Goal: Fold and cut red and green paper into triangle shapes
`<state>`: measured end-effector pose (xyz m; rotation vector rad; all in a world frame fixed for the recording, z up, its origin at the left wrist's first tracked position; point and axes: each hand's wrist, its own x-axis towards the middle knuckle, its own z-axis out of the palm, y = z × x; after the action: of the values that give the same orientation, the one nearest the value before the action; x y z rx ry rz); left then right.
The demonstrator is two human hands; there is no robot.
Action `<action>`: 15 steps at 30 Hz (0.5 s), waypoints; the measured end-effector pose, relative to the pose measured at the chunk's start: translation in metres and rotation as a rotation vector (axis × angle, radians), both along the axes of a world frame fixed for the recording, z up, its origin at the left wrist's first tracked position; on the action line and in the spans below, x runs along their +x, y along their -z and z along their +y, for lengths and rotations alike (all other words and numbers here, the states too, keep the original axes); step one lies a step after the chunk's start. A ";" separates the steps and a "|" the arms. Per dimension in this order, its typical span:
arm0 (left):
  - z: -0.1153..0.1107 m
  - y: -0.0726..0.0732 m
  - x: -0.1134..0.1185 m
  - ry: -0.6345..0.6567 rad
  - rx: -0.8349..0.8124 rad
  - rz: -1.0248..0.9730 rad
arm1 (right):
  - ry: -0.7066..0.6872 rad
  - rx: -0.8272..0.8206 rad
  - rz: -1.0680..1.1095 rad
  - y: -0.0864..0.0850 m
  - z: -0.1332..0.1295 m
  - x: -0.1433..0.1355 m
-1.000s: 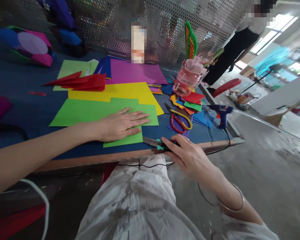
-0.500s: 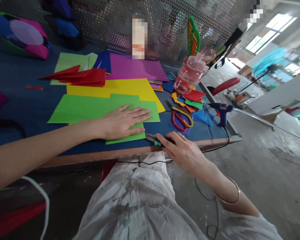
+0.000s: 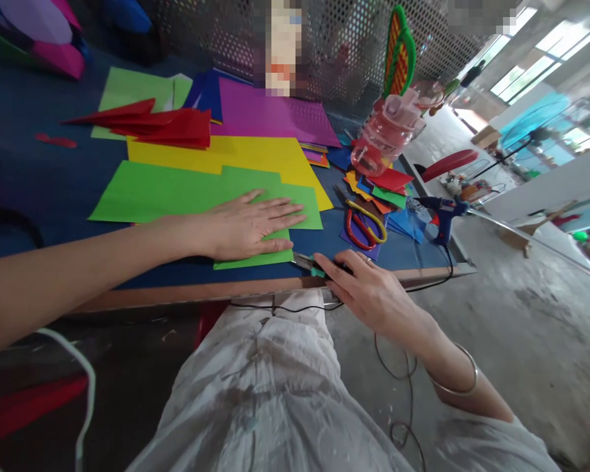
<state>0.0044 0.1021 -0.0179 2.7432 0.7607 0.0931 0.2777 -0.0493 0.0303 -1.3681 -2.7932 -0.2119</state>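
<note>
Bare forearms; thin silver bangle (image 3: 455, 387) on right wrist; crinkled white trousers (image 3: 270, 393).

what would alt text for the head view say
A person's left hand lies flat on a green paper sheet on a blue table, while the right hand rests on a teal-handled cutter at the table's edge. Red-and-yellow scissors and a blue glue gun lie nearby.

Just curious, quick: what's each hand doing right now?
Left hand: open, flat on the green paper.
Right hand: fingers resting on a teal-handled cutter, grip unclear.
</note>
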 end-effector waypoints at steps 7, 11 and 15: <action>0.000 0.002 0.000 0.000 -0.010 -0.009 | 0.021 -0.028 0.016 0.001 -0.005 0.000; 0.000 0.001 0.001 -0.003 -0.018 -0.005 | 0.009 0.016 -0.018 0.000 -0.004 -0.005; 0.000 0.000 0.002 -0.003 -0.027 0.002 | -0.004 0.012 -0.027 0.001 -0.007 -0.006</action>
<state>0.0064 0.1024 -0.0176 2.7173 0.7609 0.0797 0.2717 -0.0558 0.0297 -1.3675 -2.8112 -0.2485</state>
